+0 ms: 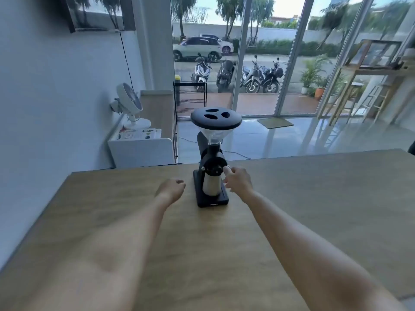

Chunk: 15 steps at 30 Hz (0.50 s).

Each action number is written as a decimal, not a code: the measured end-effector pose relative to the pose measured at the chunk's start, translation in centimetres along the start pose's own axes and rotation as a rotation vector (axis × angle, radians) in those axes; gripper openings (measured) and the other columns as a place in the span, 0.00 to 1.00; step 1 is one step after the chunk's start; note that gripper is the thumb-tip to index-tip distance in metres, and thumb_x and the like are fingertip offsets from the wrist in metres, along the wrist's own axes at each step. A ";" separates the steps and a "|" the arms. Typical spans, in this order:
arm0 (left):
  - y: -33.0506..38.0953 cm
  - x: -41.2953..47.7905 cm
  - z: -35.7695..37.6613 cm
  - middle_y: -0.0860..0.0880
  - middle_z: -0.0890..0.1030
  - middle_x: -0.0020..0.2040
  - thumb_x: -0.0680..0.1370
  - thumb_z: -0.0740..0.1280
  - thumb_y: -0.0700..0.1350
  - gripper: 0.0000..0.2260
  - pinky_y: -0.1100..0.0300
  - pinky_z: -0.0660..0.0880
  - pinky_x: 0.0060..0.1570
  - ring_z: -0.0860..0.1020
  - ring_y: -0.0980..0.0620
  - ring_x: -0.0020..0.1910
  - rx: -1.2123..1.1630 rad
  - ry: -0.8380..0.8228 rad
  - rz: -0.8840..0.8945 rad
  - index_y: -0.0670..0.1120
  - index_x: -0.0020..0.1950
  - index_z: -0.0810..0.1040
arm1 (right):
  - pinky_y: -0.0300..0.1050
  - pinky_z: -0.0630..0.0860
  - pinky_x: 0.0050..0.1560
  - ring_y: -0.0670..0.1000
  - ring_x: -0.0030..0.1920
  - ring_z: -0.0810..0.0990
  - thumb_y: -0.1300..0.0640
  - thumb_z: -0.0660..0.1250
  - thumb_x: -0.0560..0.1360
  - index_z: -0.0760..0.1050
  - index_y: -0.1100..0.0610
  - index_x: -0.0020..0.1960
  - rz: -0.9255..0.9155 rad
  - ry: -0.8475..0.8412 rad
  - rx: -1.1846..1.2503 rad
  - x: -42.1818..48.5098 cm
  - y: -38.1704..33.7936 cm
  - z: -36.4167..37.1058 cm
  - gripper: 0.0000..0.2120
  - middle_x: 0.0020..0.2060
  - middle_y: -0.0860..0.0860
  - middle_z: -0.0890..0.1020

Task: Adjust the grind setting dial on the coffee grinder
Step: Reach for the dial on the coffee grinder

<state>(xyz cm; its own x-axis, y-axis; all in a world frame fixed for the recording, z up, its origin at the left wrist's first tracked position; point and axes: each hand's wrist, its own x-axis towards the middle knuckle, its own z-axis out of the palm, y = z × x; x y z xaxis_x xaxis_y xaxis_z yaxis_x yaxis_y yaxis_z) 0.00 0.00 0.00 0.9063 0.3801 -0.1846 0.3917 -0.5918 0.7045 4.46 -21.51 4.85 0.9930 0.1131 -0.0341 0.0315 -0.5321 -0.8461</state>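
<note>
Our right hand (238, 180) pinches the dial's (214, 166) edge while our left hand (171, 187) (loosely curled, holding nothing) leaves the grinder (212, 160) unbraced, so twisting might slide it.

Wooden bench (314, 198), light brown with a faint grain, filling the lower half of the view and running from a left corner near the wall to a far edge on the right. Standing upright on it, near the far edge and towards the left: black coffee grinder (212, 162), its flat rectangular base (213, 199) resting directly on the wood. On that base, a pale metal catch cup (211, 185), under the round dial (213, 168). Otherwise bare wood on all sides of the grinder.
</note>
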 end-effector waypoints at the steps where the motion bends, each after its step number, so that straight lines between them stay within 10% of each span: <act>1: -0.2 0.0 0.4 0.48 0.78 0.68 0.80 0.61 0.50 0.18 0.53 0.71 0.64 0.75 0.46 0.66 -0.017 -0.006 -0.017 0.48 0.68 0.77 | 0.51 0.76 0.36 0.57 0.34 0.80 0.50 0.60 0.79 0.76 0.61 0.38 0.023 -0.025 0.091 0.1 0.2 0.4 0.17 0.35 0.59 0.83; 10: -2.4 0.8 5.6 0.48 0.81 0.64 0.80 0.60 0.52 0.17 0.55 0.74 0.58 0.78 0.48 0.61 -0.110 -0.002 -0.051 0.52 0.67 0.78 | 0.43 0.77 0.29 0.52 0.31 0.82 0.41 0.64 0.79 0.80 0.62 0.53 0.249 -0.280 0.522 1.5 1.9 1.9 0.23 0.39 0.57 0.85; 15: -2.9 1.7 8.5 0.49 0.79 0.66 0.80 0.60 0.51 0.18 0.47 0.65 0.71 0.74 0.47 0.67 -0.017 0.057 -0.014 0.53 0.69 0.75 | 0.44 0.76 0.32 0.50 0.32 0.80 0.39 0.68 0.75 0.82 0.63 0.53 0.287 -0.399 0.722 3.0 3.6 2.1 0.25 0.38 0.55 0.84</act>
<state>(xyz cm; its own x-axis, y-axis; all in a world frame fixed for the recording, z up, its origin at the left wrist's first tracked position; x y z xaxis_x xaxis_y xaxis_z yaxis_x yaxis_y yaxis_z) 1.79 -3.65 -8.21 0.8903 0.4281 -0.1555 0.4007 -0.5741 0.7141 7.31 -21.37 0.58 0.8335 0.4132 -0.3668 -0.4274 0.0615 -0.9020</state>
